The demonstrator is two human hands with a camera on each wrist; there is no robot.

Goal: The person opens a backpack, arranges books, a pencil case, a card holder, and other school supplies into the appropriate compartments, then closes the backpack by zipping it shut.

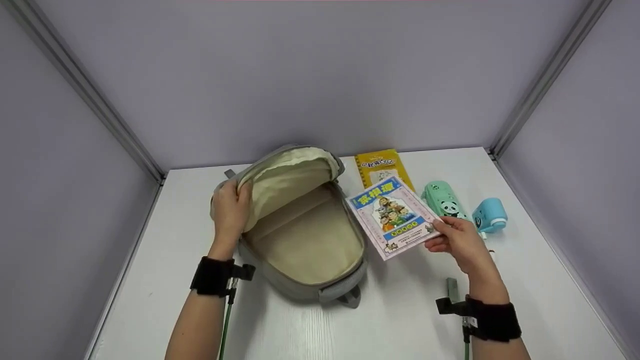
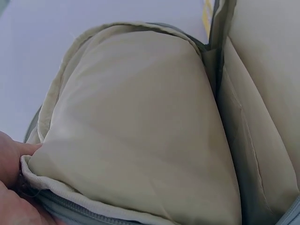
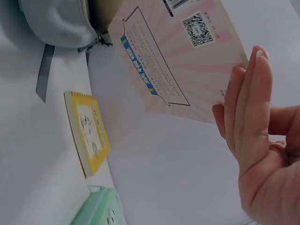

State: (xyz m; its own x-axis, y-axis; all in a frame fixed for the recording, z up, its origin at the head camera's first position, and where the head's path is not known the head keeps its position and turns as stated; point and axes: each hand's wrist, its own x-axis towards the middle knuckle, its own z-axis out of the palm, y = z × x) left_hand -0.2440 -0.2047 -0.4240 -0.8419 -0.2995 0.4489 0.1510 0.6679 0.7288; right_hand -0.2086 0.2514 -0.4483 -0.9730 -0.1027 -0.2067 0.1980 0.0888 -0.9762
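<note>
Your book (image 1: 395, 220) is pale pink, blue-banded with yellow lettering (its back rayed in two pinks). Your backpack (image 1: 302, 250) is grey, lined cream. On the white surface (image 1: 540, 285), you've a yellow notebook (image 1: 382, 167) by the far edge; toward the right edge, a mint-green case (image 1: 442, 197) with a black-and-white panda and a sky-blue item (image 1: 489, 215).

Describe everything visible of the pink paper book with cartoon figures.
The thin, rectangular pink paper book looks closed. Its front has blue bands with yellow lettering above and below cartoon figures; its back shows a QR code and barcode. The person's right hand pinches its lower right corner, thumb on front, holding it tilted above the white table, right of the open grey fabric backpack.
</note>
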